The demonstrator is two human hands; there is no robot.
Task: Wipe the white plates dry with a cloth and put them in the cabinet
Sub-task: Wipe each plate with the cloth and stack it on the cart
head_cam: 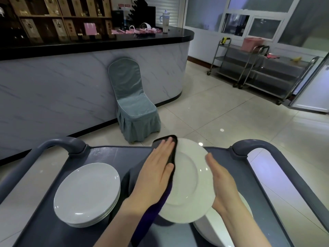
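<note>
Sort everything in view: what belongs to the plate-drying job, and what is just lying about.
Job: held white plate, dark cloth, left hand, right hand, plate stack on the left, lower-right plates, grey cart.

Lying about: covered chair, tumbler on the counter, steel trolleys, pink tub.

The left hand (156, 168) presses a dark cloth (171, 154) flat on a white plate (188, 182); the right hand (222, 184) supports its other edge.

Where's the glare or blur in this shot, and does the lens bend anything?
Head view: bright glints on the held plate and the glossy floor; the plate's lower rim and the cloth beside it look smeared; the window frames at right lean, a wide-angle effect; the shelves at top left are dim.
</note>
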